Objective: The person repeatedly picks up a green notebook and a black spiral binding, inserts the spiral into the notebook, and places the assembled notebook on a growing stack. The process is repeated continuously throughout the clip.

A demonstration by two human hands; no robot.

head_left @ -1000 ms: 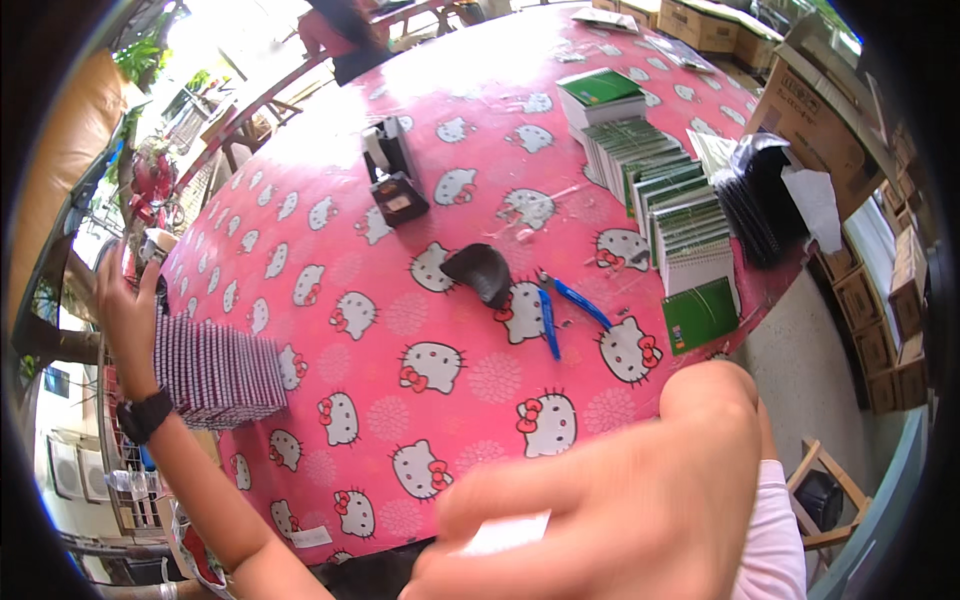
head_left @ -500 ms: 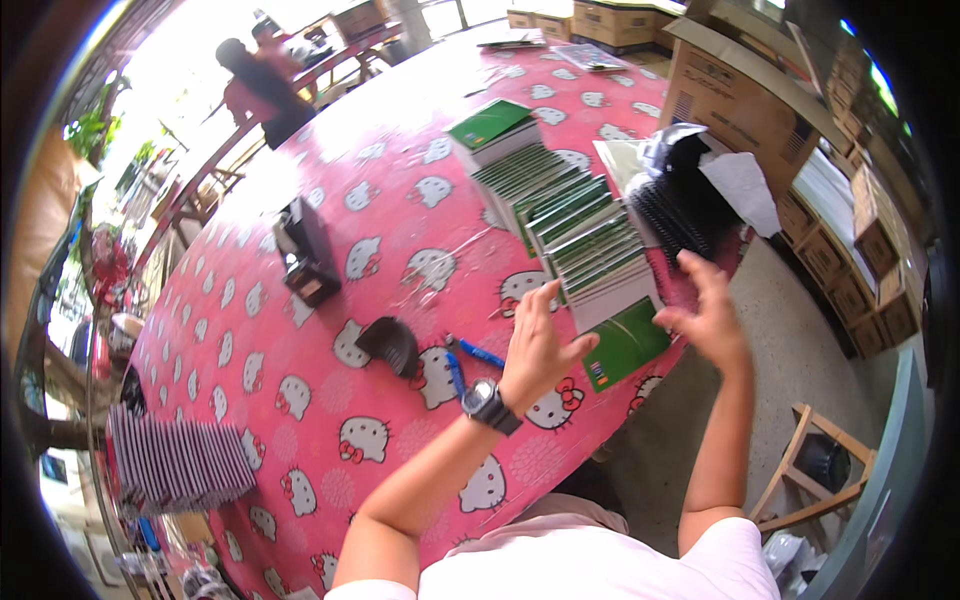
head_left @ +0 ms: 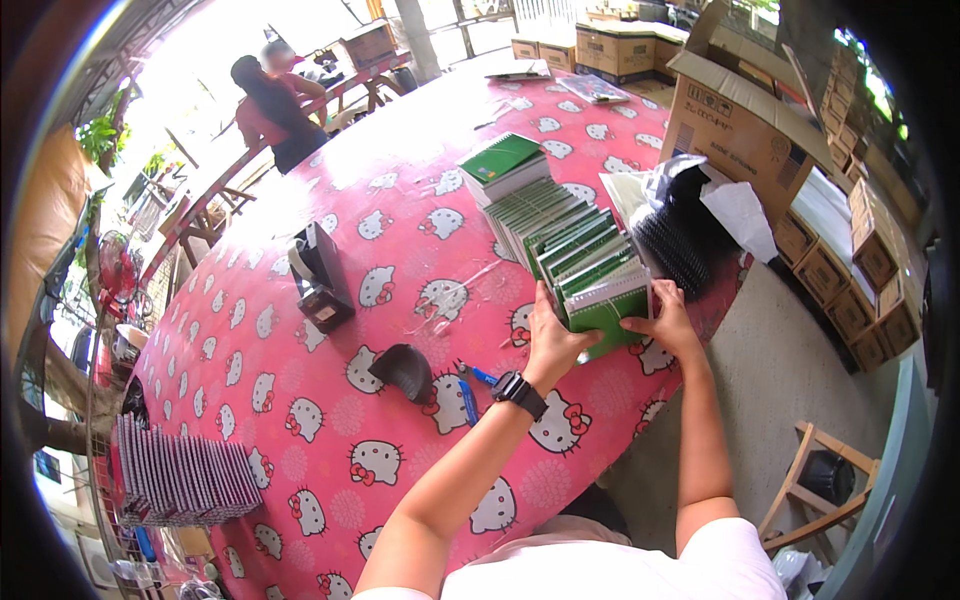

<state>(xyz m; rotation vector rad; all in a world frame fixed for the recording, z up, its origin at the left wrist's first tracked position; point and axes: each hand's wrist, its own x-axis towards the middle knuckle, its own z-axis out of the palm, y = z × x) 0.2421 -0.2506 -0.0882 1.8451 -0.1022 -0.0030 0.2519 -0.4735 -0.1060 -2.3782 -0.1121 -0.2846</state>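
Observation:
A long row of green-covered spiral notebooks (head_left: 545, 222) leans across the pink patterned table. My left hand (head_left: 556, 340) grips the near end of the row from the left, with its thumb on the front green notebook (head_left: 612, 326). From the other side my right hand (head_left: 670, 322) holds the same end, thumb on the cover and fingers along the right edges. How many notebooks lie between the hands I cannot tell. Blue-handled pliers (head_left: 468, 398) and a black curved, hollow piece (head_left: 405, 372) lie left of my left wrist.
A black tape dispenser (head_left: 322, 282) stands on the left. Black binding coils (head_left: 678, 245) with crumpled paper are right of the row, before an open carton (head_left: 735, 130). A striped stack (head_left: 188, 478) sits at the table's left edge. Two people (head_left: 275, 110) are in the background.
Both hands have come down from above the near end of the row and closed on it. The front green notebook, lying nearly flat before, now stands more upright against the others.

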